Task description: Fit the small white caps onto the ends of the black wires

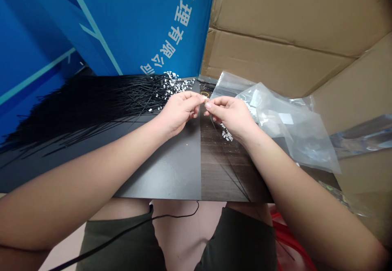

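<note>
The left hand (181, 110) is drawn into a pinch, thumb against forefinger, with a small white piece (204, 98) at the tips; the right hand (231, 113) meets it there, its thumb and forefinger likewise pressed together, on what seems to be a thin black strand (239, 184), though the exact grip is too small to tell; the white piece thus sits between the two sets of fingertips, above the seam of the table.

Below the right hand, strands run down to the near edge; beside its underside lies a pile of white pieces (226, 133); a yellow ring mark (205, 93) shows just beyond the fingertips.

To the left, a large bundle of black strands (92, 101) lies along the far side, its right end dotted with white tips (174, 83); to the right, clear plastic bags (306, 140) lie on the table, white pieces showing through.

The tabletop is grey on the left (162, 175) and dark wood grain on the right (214, 169); at the far side stand a blue panel (131, 17) with white characters and, to its right, brown cardboard (275, 13); nearest of all, a black cable (122, 232) crosses dark shorts (113, 246).
</note>
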`<action>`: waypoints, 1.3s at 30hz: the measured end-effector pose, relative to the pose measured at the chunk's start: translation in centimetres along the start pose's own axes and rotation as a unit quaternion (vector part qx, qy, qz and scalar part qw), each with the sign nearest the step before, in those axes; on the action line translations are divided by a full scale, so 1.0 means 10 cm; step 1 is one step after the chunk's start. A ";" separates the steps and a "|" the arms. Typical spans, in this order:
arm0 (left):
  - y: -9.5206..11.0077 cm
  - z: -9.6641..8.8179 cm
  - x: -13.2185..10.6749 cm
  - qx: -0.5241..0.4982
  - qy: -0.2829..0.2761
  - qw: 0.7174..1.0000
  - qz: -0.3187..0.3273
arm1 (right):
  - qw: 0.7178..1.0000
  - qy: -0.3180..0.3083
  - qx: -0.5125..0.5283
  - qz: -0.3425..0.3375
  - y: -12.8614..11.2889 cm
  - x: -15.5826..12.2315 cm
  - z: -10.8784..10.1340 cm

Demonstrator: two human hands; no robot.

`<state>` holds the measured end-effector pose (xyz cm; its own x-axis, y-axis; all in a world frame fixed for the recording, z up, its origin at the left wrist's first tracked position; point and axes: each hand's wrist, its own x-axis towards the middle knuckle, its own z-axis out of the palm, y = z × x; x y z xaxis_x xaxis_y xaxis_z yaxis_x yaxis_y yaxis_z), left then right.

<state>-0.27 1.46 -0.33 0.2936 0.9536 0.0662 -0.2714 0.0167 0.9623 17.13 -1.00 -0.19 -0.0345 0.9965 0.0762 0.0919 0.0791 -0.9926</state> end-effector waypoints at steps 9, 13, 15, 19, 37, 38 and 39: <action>0.02 0.02 -0.02 -0.002 -0.001 1.000 -0.006 | 0.999 -0.015 0.029 0.021 0.03 0.01 0.02; 0.04 0.02 -0.02 -0.016 -0.013 1.000 -0.021 | 0.997 -0.060 0.041 0.028 0.05 0.00 0.02; 0.04 0.02 -0.01 -0.025 -0.013 0.999 -0.030 | 0.995 -0.076 0.050 0.033 0.06 0.01 0.02; 0.04 -0.01 0.01 -0.038 0.019 0.999 -0.034 | 0.993 -0.083 0.064 0.047 0.07 0.01 0.01; 0.05 0.02 -0.08 -0.040 -0.122 0.987 -0.093 | 0.993 -0.007 0.117 -0.015 0.00 0.06 -0.05; 0.06 0.02 -0.08 -0.038 -0.126 0.987 -0.093 | 0.991 -0.017 0.132 -0.009 0.00 0.06 -0.06; 0.05 0.02 -0.08 -0.035 -0.128 0.987 -0.092 | 0.989 -0.027 0.147 -0.003 0.00 0.05 -0.06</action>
<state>-0.50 0.62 0.19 0.5636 0.8253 -0.0351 -0.2517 0.2121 0.9443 17.67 -0.45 -0.14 -0.0873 0.9925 0.0853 -0.2006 0.0664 -0.9774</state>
